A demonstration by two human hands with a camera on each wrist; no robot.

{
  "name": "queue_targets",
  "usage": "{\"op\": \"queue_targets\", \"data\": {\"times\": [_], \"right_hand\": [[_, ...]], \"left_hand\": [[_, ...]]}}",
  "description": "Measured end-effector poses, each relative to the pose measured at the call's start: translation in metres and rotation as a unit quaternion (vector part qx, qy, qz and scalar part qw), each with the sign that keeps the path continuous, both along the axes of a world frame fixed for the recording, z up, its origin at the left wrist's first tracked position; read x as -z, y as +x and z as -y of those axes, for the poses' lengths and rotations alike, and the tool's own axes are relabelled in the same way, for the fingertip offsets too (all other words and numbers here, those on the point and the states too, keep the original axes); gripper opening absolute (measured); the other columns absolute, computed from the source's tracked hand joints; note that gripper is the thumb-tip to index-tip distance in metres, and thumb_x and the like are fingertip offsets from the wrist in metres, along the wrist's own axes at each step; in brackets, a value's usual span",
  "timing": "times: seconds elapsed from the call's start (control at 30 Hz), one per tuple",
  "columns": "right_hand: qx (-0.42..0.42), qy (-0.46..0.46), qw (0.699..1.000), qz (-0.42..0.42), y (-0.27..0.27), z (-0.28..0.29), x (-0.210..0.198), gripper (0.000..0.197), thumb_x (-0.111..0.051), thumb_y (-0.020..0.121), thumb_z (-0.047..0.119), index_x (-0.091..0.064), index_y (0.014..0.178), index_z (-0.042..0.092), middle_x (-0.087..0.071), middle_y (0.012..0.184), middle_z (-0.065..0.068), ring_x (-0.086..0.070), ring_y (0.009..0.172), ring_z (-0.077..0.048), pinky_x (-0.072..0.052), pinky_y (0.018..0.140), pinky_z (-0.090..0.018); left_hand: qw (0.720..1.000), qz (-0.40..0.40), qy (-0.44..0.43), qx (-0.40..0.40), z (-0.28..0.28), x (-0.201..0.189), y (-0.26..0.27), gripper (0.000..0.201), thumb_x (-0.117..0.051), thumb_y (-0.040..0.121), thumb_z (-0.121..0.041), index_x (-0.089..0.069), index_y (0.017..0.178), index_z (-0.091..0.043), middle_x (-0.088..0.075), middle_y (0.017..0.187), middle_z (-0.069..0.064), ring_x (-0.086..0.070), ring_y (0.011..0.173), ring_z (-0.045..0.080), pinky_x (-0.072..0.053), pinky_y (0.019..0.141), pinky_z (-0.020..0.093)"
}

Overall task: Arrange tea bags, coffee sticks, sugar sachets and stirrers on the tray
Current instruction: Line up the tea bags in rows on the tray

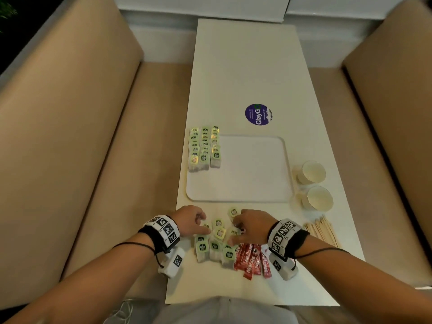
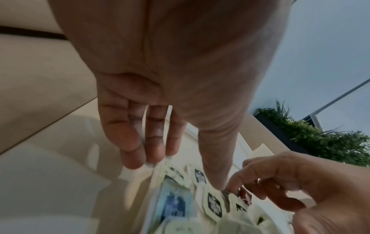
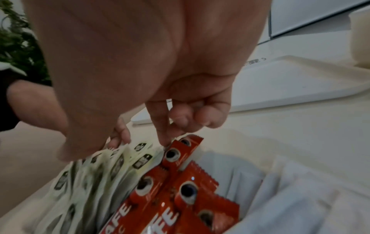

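A white tray [image 1: 254,183] lies mid-table with three neat columns of green-tagged tea bags [image 1: 204,148] along its left side. In front of the tray is a loose pile of tea bags [image 1: 217,242], with red coffee sticks [image 1: 251,260] to its right. My left hand [image 1: 203,226] hangs over the pile's left side, fingers [image 2: 138,152] loosely extended, thumb tip touching the tags. My right hand [image 1: 233,232] is curled over the pile's right side, fingertips [image 3: 163,140] pinching at tea bags beside a coffee stick [image 3: 180,152]. White sugar sachets [image 3: 280,197] lie under and right of the sticks. Wooden stirrers [image 1: 322,230] lie at the right.
Two paper cups [image 1: 312,171] [image 1: 319,198] stand right of the tray. A round purple sticker [image 1: 258,114] sits beyond it. Beige bench seats [image 1: 93,160] flank the narrow white table [image 1: 245,66]. The table's near edge runs just in front of my arms.
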State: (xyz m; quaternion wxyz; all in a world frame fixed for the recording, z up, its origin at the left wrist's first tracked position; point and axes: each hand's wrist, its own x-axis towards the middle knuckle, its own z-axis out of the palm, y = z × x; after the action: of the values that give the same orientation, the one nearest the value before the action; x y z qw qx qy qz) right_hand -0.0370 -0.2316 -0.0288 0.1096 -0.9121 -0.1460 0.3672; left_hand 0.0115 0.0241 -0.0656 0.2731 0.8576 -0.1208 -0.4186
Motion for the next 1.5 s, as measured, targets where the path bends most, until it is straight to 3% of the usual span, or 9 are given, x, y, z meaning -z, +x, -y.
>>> {"op": "queue_targets", "data": {"times": [0.13,0.33,0.67,0.83,1.0,1.07,1.2,1.33,1.5], "right_hand": [[-0.016,-0.023,0.999,0.018,-0.008,-0.006,-0.003,0.065,-0.063,0.075,0.079,-0.062,0.111,0.024,-0.055,0.099,0.005,-0.060,0.082,-0.018,-0.056,0.078,-0.038],[0.006,-0.013,0.999,0.032,-0.014,-0.012,0.004,0.055,-0.071,0.083,0.058,-0.059,0.125,0.024,-0.054,0.114,0.002,-0.060,0.090,-0.021,-0.054,0.077,-0.036],[0.055,0.042,0.997,0.027,-0.017,-0.014,0.006,0.029,-0.073,0.087,0.037,-0.059,0.107,0.023,-0.064,0.100,0.005,-0.059,0.086,-0.016,-0.045,0.072,-0.029],[0.083,0.088,0.993,0.006,-0.016,-0.012,0.003,0.024,-0.074,0.088,0.029,-0.059,0.106,0.020,-0.061,0.092,0.007,-0.058,0.083,-0.015,-0.042,0.069,-0.026],[0.095,0.108,0.990,0.002,-0.010,-0.008,-0.004,0.037,-0.073,0.090,0.028,-0.061,0.124,0.020,-0.063,0.107,0.004,-0.058,0.093,-0.013,-0.042,0.079,-0.023],[0.089,0.103,0.991,0.003,-0.005,-0.006,-0.010,0.039,-0.071,0.092,0.028,-0.062,0.129,0.019,-0.066,0.114,0.002,-0.059,0.094,-0.012,-0.044,0.081,-0.023],[0.077,0.103,0.992,-0.001,0.004,-0.002,-0.023,0.023,-0.068,0.092,0.028,-0.070,0.109,0.013,-0.072,0.102,-0.002,-0.066,0.088,-0.019,-0.055,0.079,-0.033],[0.092,0.153,0.984,0.006,0.012,0.001,-0.041,0.004,-0.067,0.089,0.023,-0.069,0.093,0.024,-0.068,0.083,0.011,-0.061,0.072,-0.004,-0.047,0.066,-0.023],[0.111,0.229,0.967,-0.014,0.021,-0.006,-0.065,0.009,-0.067,0.089,0.025,-0.072,0.096,0.023,-0.072,0.084,0.000,-0.064,0.068,-0.010,-0.055,0.070,-0.034]], "left_hand": [[0.999,0.013,0.032,0.037,0.005,-0.006,-0.005,0.057,-0.085,0.074,-0.047,-0.063,0.118,-0.019,-0.061,0.094,-0.007,-0.059,0.083,0.010,-0.045,0.072,0.021],[0.998,0.021,0.034,0.051,0.012,-0.004,-0.014,0.061,-0.090,0.070,-0.037,-0.062,0.121,-0.020,-0.060,0.106,-0.005,-0.059,0.096,0.013,-0.050,0.086,0.026],[0.999,0.018,0.005,0.029,0.013,-0.007,-0.017,0.019,-0.083,0.078,-0.024,-0.069,0.091,-0.023,-0.059,0.078,-0.009,-0.056,0.071,0.009,-0.043,0.064,0.020],[0.998,-0.007,-0.054,-0.007,0.013,-0.010,-0.015,0.016,-0.085,0.078,-0.021,-0.069,0.078,-0.018,-0.057,0.061,-0.010,-0.048,0.054,0.002,-0.042,0.057,0.018],[0.994,-0.030,-0.087,-0.055,0.012,-0.011,-0.010,0.017,-0.086,0.077,-0.022,-0.070,0.076,-0.017,-0.060,0.055,-0.012,-0.052,0.053,0.007,-0.047,0.060,0.027],[0.990,-0.043,-0.115,-0.074,0.011,-0.014,-0.006,0.017,-0.086,0.077,-0.021,-0.071,0.080,-0.015,-0.065,0.064,-0.002,-0.056,0.060,0.013,-0.048,0.062,0.030],[0.980,-0.043,-0.164,-0.101,0.013,-0.024,0.000,0.010,-0.081,0.084,-0.017,-0.072,0.087,-0.015,-0.070,0.074,0.001,-0.061,0.068,0.011,-0.052,0.068,0.027],[0.963,-0.059,-0.212,-0.157,0.017,-0.035,0.007,0.009,-0.075,0.088,-0.009,-0.074,0.091,-0.017,-0.074,0.084,0.002,-0.067,0.078,0.011,-0.055,0.082,0.030],[0.948,-0.063,-0.232,-0.207,0.028,-0.047,0.012,0.016,-0.067,0.091,-0.009,-0.077,0.098,-0.019,-0.070,0.082,0.000,-0.061,0.071,0.004,-0.050,0.064,0.020]]}}
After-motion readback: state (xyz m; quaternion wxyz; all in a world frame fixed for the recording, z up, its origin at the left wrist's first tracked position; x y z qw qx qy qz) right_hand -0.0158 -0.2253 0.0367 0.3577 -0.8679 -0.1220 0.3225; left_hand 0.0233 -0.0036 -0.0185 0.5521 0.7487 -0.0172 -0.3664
